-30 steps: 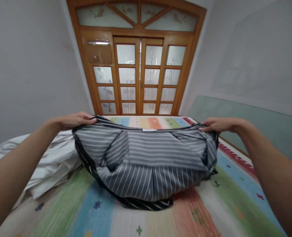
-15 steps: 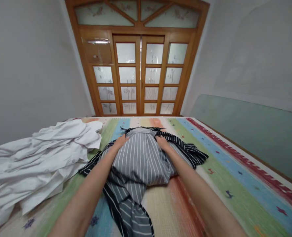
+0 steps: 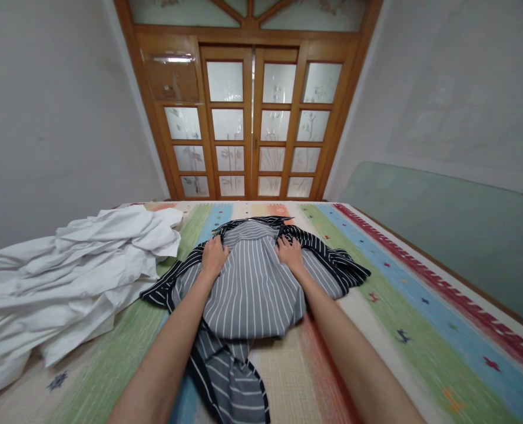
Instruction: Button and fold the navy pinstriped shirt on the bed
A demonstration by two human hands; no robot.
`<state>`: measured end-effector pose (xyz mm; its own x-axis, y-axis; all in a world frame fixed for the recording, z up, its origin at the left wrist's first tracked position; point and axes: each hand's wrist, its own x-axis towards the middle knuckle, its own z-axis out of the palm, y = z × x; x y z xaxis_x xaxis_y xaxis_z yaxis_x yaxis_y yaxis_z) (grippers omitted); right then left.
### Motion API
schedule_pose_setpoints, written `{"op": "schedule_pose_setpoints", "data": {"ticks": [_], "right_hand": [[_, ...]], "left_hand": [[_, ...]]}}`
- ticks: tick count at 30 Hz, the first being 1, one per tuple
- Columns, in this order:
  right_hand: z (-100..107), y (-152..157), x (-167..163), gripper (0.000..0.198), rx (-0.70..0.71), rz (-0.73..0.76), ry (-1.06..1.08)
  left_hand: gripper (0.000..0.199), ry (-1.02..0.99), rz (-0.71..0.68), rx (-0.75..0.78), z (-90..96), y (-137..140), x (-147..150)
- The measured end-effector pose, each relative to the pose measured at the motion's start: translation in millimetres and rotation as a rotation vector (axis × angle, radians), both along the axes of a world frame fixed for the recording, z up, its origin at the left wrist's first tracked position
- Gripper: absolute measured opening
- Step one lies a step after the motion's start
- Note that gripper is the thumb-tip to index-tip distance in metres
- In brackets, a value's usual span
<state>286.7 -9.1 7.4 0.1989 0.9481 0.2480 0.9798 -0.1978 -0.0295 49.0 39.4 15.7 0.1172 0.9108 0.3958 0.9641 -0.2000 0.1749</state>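
Observation:
A striped shirt lies in front of me, its grey side up in the middle and black with white stripes along the sides. My left hand rests palm down on its upper left part, beside the collar. On the other side of the collar, my right hand lies on the cloth with its fingers apart. Both hands touch the fabric, with their palms hidden. One part of the shirt trails toward me between my forearms, rumpled.
A crumpled white garment lies to the left. Everything rests on a colourful striped bedspread. A pale green board stands along the right side. Beyond the far edge are wooden doors with glass panes.
My hands have shifted slightly on the shirt, and their fingers show more spread. The grey middle of the shirt lies smoother and its lower fold looks wider. The view has tilted down a little.

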Motion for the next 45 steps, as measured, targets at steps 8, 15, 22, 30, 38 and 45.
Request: {"op": "schedule_pose_setpoints", "data": {"ticks": [8,15,22,30,38,45], "right_hand": [[-2.5,-0.6,3.3,0.051,-0.051,0.038,-0.034],[-9.1,-16.5,22.6,0.053,-0.097,0.303,-0.183],[-15.7,-79.4,67.3,0.054,-0.019,0.255,-0.239],[10.4,-137.0,128.8,0.06,0.085,-0.038,-0.165],[36.7,-154.2,131.5,0.039,-0.079,-0.215,-0.107],[34.8,-146.7,115.7,0.046,-0.261,-0.247,-0.068]], "left_hand": [[0.03,-0.026,-0.009,-0.014,0.2,-1.3,-0.7],[0.028,-0.025,-0.04,-0.014,1.4,0.6,-2.3],[0.028,-0.046,-0.057,-0.009,-0.1,0.4,-2.2],[0.03,-0.056,-0.054,-0.016,-1.2,1.4,-2.4],[0.03,-0.053,-0.081,-0.013,1.1,-2.9,-2.2],[0.03,-0.031,-0.118,0.004,-2.1,-8.7,-4.1]]}}
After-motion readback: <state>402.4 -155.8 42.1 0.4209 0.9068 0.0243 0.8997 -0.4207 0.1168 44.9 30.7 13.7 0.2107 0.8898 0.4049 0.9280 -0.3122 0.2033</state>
